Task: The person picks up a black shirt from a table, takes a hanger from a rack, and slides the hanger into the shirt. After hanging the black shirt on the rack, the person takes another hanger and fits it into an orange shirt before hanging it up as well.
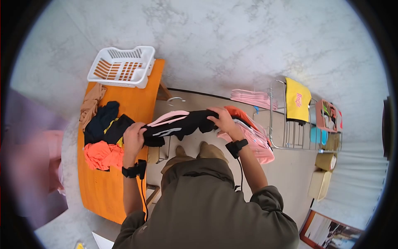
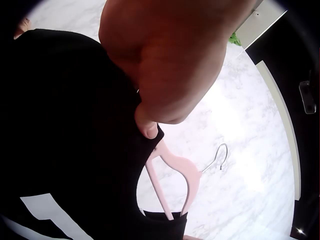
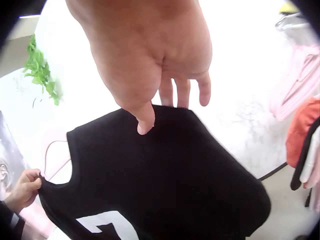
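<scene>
A black shirt (image 1: 192,123) with a white print (image 3: 112,223) is stretched between both hands in front of the body. Its neck opening has a pink hanger (image 2: 190,175) inside, and the metal hook (image 2: 218,156) sticks out past the collar. My left hand (image 1: 133,140) pinches the shirt by the neckline, thumb on the near face. At the other shoulder, my right hand (image 3: 150,60) holds the cloth between the thumb in front and fingers partly hidden behind it.
To the left, an orange table (image 1: 101,195) bears a white basket (image 1: 143,79) and a clothes pile with a coral garment (image 1: 103,155). On the right are a metal rack (image 1: 271,137) with a yellow cloth (image 1: 297,99), hanging clothes (image 1: 253,143) and pink hangers (image 1: 253,97).
</scene>
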`<action>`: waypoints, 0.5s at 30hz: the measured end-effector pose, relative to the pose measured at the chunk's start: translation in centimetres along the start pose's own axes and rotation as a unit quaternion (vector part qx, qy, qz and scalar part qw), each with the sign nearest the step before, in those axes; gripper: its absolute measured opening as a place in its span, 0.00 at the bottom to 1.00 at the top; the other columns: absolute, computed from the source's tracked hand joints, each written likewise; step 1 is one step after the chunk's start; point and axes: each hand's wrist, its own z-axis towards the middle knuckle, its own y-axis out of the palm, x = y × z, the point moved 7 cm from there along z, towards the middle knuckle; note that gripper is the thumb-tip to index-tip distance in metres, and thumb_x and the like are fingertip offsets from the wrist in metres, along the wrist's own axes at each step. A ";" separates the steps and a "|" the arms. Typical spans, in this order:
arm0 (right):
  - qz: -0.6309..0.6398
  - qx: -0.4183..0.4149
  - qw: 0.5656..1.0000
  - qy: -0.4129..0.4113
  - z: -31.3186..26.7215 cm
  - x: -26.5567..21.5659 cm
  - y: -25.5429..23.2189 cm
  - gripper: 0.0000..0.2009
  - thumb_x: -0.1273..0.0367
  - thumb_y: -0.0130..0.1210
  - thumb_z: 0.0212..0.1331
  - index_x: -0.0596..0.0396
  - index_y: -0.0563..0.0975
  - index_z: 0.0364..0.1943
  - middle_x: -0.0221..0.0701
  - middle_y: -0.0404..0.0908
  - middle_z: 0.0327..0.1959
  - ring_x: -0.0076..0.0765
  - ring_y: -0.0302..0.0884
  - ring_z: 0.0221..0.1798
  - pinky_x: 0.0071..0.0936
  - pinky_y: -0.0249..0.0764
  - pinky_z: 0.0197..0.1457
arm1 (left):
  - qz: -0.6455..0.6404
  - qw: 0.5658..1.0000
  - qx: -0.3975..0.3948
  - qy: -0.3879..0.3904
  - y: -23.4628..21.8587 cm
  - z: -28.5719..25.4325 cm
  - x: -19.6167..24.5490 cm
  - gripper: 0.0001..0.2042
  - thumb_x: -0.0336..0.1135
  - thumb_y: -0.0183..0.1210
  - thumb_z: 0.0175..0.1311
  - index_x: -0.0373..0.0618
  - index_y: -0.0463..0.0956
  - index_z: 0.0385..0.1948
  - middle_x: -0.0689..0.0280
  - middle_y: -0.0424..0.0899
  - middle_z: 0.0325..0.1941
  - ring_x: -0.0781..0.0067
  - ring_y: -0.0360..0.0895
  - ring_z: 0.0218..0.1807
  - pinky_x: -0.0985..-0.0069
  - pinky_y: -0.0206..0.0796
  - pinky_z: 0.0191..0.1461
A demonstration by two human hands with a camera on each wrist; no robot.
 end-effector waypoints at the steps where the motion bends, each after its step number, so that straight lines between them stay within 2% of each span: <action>1: -0.006 0.003 1.000 0.008 -1.1 1.1 -0.4 0.16 0.71 0.62 0.50 0.56 0.78 0.46 0.43 0.80 0.40 0.49 0.77 0.37 0.37 0.73 0.44 | -0.006 1.000 0.010 -0.002 -0.4 0.2 -0.7 0.05 0.24 0.57 0.55 0.39 0.76 0.32 0.53 0.79 0.32 0.47 0.77 0.38 0.62 0.69 0.41; 3: 0.050 -0.006 0.987 0.152 -3.7 4.1 -0.7 0.16 0.72 0.61 0.51 0.57 0.77 0.46 0.42 0.79 0.36 0.47 0.77 0.35 0.34 0.74 0.43 | -0.020 1.000 0.000 -0.005 -0.7 0.5 -1.4 0.05 0.24 0.57 0.54 0.38 0.76 0.32 0.53 0.80 0.33 0.48 0.77 0.38 0.64 0.69 0.42; 4: 0.124 -0.008 0.968 0.219 -4.8 5.2 -0.7 0.14 0.72 0.61 0.52 0.59 0.77 0.44 0.41 0.78 0.28 0.44 0.76 0.30 0.32 0.73 0.39 | -0.028 0.999 -0.019 -0.014 -0.6 0.8 -1.6 0.05 0.24 0.57 0.54 0.38 0.76 0.32 0.53 0.80 0.33 0.48 0.77 0.38 0.65 0.69 0.41; 5: 0.125 -0.007 0.967 0.222 -5.2 5.6 -1.0 0.14 0.72 0.61 0.52 0.59 0.77 0.44 0.41 0.78 0.28 0.44 0.76 0.30 0.32 0.73 0.39 | -0.034 0.999 -0.037 -0.022 -0.5 1.1 -1.7 0.05 0.24 0.58 0.54 0.37 0.76 0.32 0.53 0.80 0.34 0.48 0.77 0.38 0.65 0.69 0.41; 7: -0.037 -0.123 0.957 0.260 -5.6 7.1 -0.8 0.10 0.74 0.58 0.54 0.61 0.79 0.40 0.37 0.79 0.25 0.35 0.79 0.28 0.27 0.74 0.36 | -0.038 0.998 -0.040 -0.018 -0.1 1.5 -1.3 0.06 0.25 0.58 0.54 0.36 0.76 0.33 0.52 0.80 0.34 0.48 0.77 0.38 0.66 0.69 0.42; 11: -0.035 -0.074 0.973 0.215 -5.7 8.8 -2.4 0.06 0.74 0.58 0.55 0.63 0.80 0.35 0.37 0.79 0.22 0.33 0.79 0.28 0.27 0.73 0.34 | -0.021 0.999 -0.026 -0.021 0.8 2.5 -1.3 0.06 0.25 0.58 0.55 0.36 0.76 0.34 0.51 0.81 0.36 0.48 0.78 0.40 0.66 0.69 0.44; 13: 0.110 0.004 0.953 0.282 -6.5 10.7 -3.9 0.06 0.73 0.59 0.55 0.63 0.79 0.32 0.39 0.77 0.19 0.38 0.77 0.25 0.30 0.74 0.34 | -0.011 0.999 -0.025 -0.030 1.2 3.3 -0.7 0.05 0.25 0.58 0.55 0.36 0.76 0.33 0.52 0.81 0.35 0.48 0.78 0.39 0.65 0.69 0.44; 15: 0.124 0.013 0.945 0.302 -7.2 13.8 -3.8 0.07 0.72 0.59 0.53 0.63 0.80 0.33 0.41 0.79 0.22 0.39 0.79 0.27 0.30 0.74 0.36 | 0.000 0.999 -0.031 -0.015 2.2 4.1 0.9 0.05 0.25 0.58 0.55 0.36 0.76 0.33 0.52 0.80 0.35 0.48 0.77 0.39 0.65 0.69 0.43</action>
